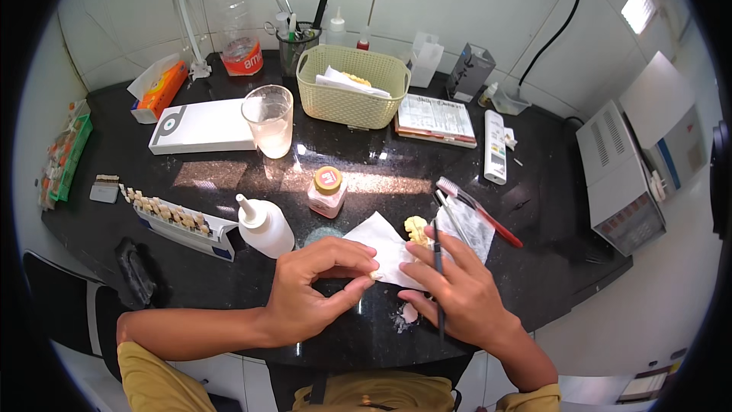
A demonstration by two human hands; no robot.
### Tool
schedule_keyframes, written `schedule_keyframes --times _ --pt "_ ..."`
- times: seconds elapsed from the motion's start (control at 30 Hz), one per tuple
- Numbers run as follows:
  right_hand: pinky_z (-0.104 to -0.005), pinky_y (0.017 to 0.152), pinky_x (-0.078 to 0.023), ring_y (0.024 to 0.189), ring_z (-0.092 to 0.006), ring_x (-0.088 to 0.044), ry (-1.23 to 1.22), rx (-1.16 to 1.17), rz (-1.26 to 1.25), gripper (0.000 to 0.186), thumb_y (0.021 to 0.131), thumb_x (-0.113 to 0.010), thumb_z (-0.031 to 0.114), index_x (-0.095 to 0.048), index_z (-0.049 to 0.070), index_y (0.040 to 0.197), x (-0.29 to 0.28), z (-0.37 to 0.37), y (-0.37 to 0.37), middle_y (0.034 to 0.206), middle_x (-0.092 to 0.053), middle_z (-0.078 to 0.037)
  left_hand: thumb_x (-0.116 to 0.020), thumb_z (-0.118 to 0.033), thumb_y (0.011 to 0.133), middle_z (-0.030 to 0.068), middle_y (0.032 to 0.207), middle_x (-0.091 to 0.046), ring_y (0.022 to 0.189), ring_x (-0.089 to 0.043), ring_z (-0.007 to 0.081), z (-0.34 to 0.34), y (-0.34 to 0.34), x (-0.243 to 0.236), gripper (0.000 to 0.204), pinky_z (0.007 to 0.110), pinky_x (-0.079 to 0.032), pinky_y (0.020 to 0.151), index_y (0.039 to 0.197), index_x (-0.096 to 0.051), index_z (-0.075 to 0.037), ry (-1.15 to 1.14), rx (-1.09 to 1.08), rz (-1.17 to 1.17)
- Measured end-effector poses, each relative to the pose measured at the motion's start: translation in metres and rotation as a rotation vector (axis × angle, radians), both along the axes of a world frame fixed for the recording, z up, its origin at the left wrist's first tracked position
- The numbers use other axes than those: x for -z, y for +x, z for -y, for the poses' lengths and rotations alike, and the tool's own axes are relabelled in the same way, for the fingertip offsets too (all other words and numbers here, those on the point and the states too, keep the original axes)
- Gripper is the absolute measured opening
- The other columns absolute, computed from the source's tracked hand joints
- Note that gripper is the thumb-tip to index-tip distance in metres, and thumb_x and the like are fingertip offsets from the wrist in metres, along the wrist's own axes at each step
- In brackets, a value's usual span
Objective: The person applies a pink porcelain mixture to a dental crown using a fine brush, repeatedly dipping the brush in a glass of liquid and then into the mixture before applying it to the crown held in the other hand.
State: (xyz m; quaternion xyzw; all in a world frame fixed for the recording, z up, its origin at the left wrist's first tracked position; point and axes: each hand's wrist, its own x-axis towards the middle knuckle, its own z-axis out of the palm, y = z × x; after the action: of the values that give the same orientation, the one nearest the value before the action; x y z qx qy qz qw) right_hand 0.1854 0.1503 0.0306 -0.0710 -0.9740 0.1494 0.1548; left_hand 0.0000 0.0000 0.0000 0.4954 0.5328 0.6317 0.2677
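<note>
My left hand (313, 294) pinches a small cream-white piece (374, 275) between thumb and forefinger, over a white tissue (381, 244). My right hand (465, 297) holds a slim dark tool (439, 320) upright between its fingers, just right of that piece. Behind the right fingers lies a yellow cast (414, 226). A pink-white powder patch (409, 313) is on the black counter (343, 339) below. A red-handled brush (496, 229) and a silver instrument (451, 214) rest on a whitish sheet (479, 217). A white squeeze bottle (265, 233) stands left of my left hand.
A jar (326, 198) and glass (268, 130) stand mid-counter. A shade guide (175, 221) is left; a basket (351, 107), boxes (198, 126) and pen holder (297, 53) are behind. A remote (496, 149) and machine (614, 175) are right. The counter's near edge curves below my hands.
</note>
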Motion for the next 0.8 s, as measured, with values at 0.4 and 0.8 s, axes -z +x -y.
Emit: schedule_keyframes --times 0.4,0.8 --pt "-0.0452 0.095 -0.046 0.095 -0.0347 -0.062 0.052 0.045 -0.178 0.017 0.075 -0.072 0.004 -0.064 0.002 0.090 -0.001 -0.006 -0.032 0.094 -0.067 -0.016 -0.066 0.003 0.087 0.0140 0.110 -0.066 0.103 -0.066 0.0184 0.005 0.004 -0.008 0.015 0.028 -0.059 0.087 0.102 -0.067 0.004 -0.116 0.070 0.219" --pt "-0.0372 0.074 -0.047 0.075 -0.0271 -0.061 -0.251 0.056 -0.204 0.013 0.077 -0.071 -0.002 -0.067 0.003 0.088 -0.001 -0.019 -0.037 0.079 -0.066 -0.010 -0.067 -0.004 0.090 0.0087 0.102 -0.068 0.095 -0.065 0.0105 -0.002 -0.003 -0.015 0.017 0.022 -0.055 0.086 0.103 -0.067 0.007 -0.442 0.190 0.368"
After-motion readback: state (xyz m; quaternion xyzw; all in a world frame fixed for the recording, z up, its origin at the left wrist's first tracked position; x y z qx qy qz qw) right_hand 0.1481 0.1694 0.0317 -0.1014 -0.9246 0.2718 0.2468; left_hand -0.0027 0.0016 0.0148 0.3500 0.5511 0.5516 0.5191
